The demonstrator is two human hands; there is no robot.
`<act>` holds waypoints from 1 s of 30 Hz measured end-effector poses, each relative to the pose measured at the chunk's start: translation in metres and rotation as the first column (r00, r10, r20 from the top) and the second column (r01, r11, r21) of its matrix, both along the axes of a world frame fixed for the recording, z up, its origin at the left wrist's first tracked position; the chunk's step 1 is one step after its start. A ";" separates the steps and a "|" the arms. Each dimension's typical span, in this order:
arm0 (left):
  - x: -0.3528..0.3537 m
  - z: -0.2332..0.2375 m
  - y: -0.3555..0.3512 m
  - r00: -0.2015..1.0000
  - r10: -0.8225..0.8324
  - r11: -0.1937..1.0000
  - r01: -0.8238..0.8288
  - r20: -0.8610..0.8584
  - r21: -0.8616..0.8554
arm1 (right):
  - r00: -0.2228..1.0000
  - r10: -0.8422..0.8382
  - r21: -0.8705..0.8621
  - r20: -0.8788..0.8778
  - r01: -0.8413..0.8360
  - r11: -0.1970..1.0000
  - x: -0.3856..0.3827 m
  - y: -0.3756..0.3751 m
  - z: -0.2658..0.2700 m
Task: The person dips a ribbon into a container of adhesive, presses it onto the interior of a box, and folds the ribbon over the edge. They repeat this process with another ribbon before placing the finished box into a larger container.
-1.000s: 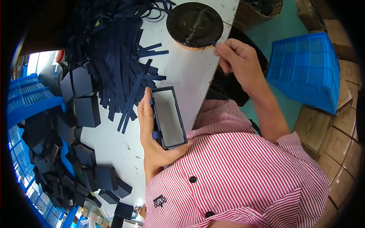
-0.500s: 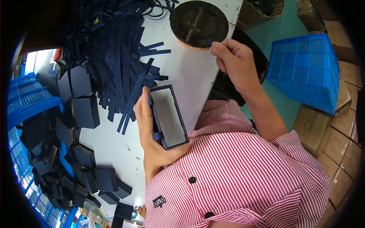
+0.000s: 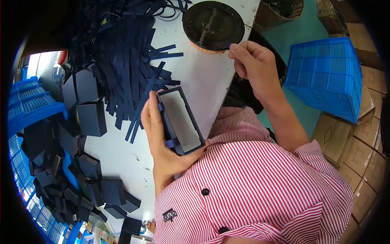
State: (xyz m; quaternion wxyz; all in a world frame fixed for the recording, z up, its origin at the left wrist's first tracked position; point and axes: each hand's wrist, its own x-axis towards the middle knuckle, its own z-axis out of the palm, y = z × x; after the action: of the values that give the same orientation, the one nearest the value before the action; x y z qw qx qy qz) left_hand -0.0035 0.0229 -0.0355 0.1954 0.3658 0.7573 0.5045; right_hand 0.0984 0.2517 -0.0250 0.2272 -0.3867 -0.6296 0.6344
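My left hand (image 3: pixel 159 140) grips a long navy box tray (image 3: pixel 180 120) with a grey inside, held against my striped shirt above the white table (image 3: pixel 203 77). A short navy strip sticks out at the tray's left side by my thumb. My right hand (image 3: pixel 254 67) is up at the table's edge, fingertips pinched together at the rim of a round black dish (image 3: pixel 213 25) with an orange underside. Whether a small strip sits between those fingers is too small to tell.
A big heap of navy paper strips (image 3: pixel 126 53) covers the table's far left. Several navy boxes (image 3: pixel 87 118) are piled along the left, with blue crates (image 3: pixel 28 105) behind. A blue plastic crate (image 3: pixel 325 75) and cardboard cartons (image 3: pixel 357 150) stand on the floor at right.
My left hand has tilted the tray and lifted it slightly toward the strips. My right hand stays at the dish rim, shifting only a little.
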 end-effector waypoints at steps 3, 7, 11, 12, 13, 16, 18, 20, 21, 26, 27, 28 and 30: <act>-0.001 0.001 0.002 0.991 0.033 0.999 -0.037 -0.128 -0.024 | 1.000 -0.005 -0.011 0.020 0.006 1.000 -0.001 0.000 -0.007; 0.000 -0.002 0.002 0.988 0.078 0.997 -0.081 -0.136 -0.018 | 0.996 -0.006 -0.030 0.084 0.009 1.000 0.005 -0.002 -0.006; -0.004 -0.004 0.001 0.967 0.097 0.994 -0.107 -0.236 -0.029 | 0.998 0.006 -0.060 0.066 -0.002 0.998 0.015 -0.004 -0.002; -0.004 -0.002 0.001 0.957 0.096 0.994 -0.105 -0.273 -0.019 | 0.999 0.011 -0.063 0.050 -0.007 0.998 0.018 -0.006 0.002; -0.005 0.002 0.001 0.945 0.096 0.994 -0.105 -0.312 -0.009 | 0.998 0.017 -0.046 0.056 -0.015 0.999 0.020 -0.008 0.008; -0.010 0.014 0.002 0.896 0.082 0.996 -0.084 -0.436 0.015 | 0.997 0.073 0.008 0.021 -0.073 0.997 0.020 -0.017 0.026; -0.013 0.021 -0.002 0.874 0.059 0.998 -0.066 -0.482 0.003 | 0.987 0.136 0.125 -0.087 -0.125 0.984 0.014 -0.028 0.034; -0.015 0.025 -0.004 0.827 0.057 0.998 -0.062 -0.560 0.011 | 0.958 0.230 0.233 -0.171 -0.188 0.954 0.009 -0.034 0.040; -0.016 0.027 -0.004 0.809 0.054 0.998 -0.054 -0.585 0.018 | 0.944 0.275 0.257 -0.183 -0.224 0.940 0.005 -0.037 0.042; -0.016 0.032 -0.009 0.746 0.102 0.994 -0.044 -0.658 0.104 | 0.823 0.527 0.457 -0.212 -0.393 0.798 -0.019 -0.045 0.052; -0.017 0.033 -0.010 0.730 0.105 0.993 -0.046 -0.676 0.105 | 0.816 0.543 0.467 -0.200 -0.408 0.784 -0.022 -0.046 0.054; -0.018 0.034 -0.011 0.714 0.107 0.993 -0.047 -0.692 0.105 | 0.809 0.557 0.477 -0.187 -0.421 0.771 -0.024 -0.048 0.056; -0.018 0.038 -0.013 0.680 0.104 0.994 -0.059 -0.726 0.087 | 0.804 0.564 0.472 -0.186 -0.431 0.769 -0.027 -0.053 0.058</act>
State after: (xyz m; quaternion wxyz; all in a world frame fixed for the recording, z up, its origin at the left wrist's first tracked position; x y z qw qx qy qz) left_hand -0.0210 0.0100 0.0024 -0.1549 0.5075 0.7734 0.3468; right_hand 0.0710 0.1991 0.0333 0.2219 -0.0401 -0.7828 0.5800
